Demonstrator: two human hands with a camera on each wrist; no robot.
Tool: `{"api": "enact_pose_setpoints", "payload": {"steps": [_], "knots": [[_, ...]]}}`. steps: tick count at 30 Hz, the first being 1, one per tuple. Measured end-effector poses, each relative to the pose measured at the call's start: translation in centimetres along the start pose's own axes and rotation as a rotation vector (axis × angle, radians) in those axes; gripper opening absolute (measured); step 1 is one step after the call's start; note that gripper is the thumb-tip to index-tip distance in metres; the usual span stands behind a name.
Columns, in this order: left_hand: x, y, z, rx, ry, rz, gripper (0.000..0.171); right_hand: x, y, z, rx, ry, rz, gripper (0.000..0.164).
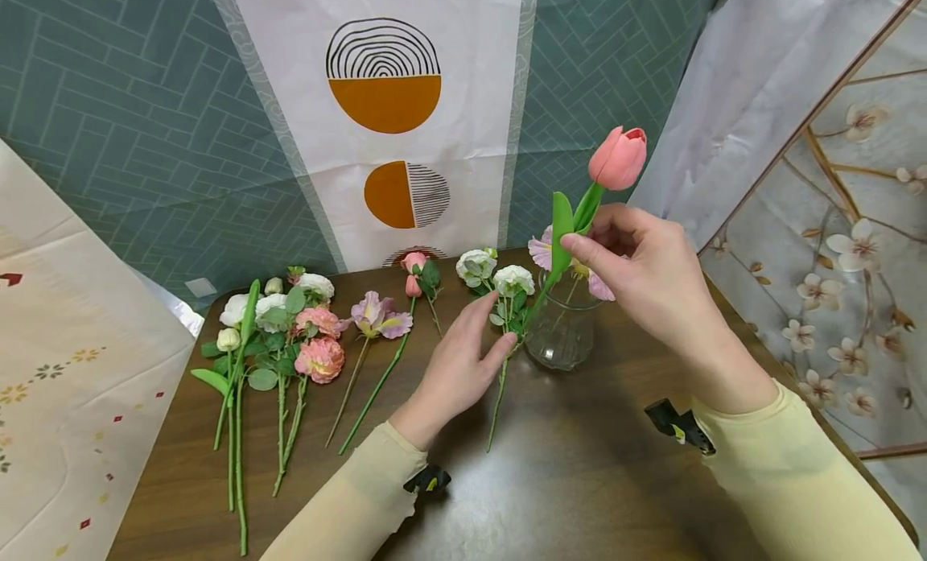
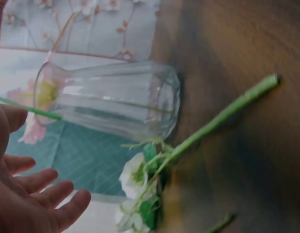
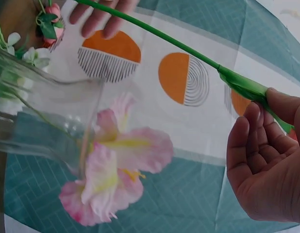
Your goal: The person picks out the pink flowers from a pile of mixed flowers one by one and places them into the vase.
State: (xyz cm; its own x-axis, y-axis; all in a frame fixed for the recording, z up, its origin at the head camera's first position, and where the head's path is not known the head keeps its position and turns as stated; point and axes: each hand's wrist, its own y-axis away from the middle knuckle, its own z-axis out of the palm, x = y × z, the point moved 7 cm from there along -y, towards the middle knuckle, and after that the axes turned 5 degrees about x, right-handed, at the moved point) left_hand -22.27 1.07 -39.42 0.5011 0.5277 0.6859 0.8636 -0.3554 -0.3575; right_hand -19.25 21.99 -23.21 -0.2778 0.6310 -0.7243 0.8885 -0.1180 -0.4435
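Observation:
My right hand (image 1: 644,263) pinches a pink tulip (image 1: 618,158) by its green stem just under the bloom, beside a leaf. The tulip tilts above a clear glass vase (image 1: 559,340), its stem slanting down toward my left hand. In the left wrist view the stem (image 2: 28,108) overlaps the vase's mouth. My left hand (image 1: 459,364) hovers left of the vase, fingers extended and thumb apart, gripping nothing. Inside the vase stands a pink-and-yellow iris (image 3: 135,145), its bloom leaning over the rim. White flowers (image 1: 514,281) lie on the table between left hand and vase.
On the wooden table (image 1: 550,472), more flowers lie to the left: a purple iris (image 1: 378,315), pink rosebuds (image 1: 414,273), peach blooms (image 1: 320,360) and white blooms with long stems. A patterned cloth (image 1: 405,110) hangs behind; a floral panel (image 1: 847,303) stands at right.

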Motion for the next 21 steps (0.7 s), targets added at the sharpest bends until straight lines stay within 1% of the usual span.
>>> {"api": "enact_pose_setpoints", "payload": {"steps": [5,10,14,21], "knots": [[0.2,-0.4,1.4,-0.027,0.026,-0.015,0.071,0.1,-0.4,-1.2,0.032,-0.021,0.001,0.023],[0.4,-0.8,2.2,-0.041,0.04,-0.019,0.072,0.2,-0.8,-2.3,0.075,-0.031,0.007,0.02],[0.4,-1.1,2.8,-0.075,0.054,-0.039,0.072,0.3,-1.2,-3.3,0.116,-0.031,0.002,0.019],[0.2,-1.9,3.7,-0.113,0.049,-0.057,0.071,0.8,-1.9,-4.3,0.153,-0.051,0.012,0.018]]}}
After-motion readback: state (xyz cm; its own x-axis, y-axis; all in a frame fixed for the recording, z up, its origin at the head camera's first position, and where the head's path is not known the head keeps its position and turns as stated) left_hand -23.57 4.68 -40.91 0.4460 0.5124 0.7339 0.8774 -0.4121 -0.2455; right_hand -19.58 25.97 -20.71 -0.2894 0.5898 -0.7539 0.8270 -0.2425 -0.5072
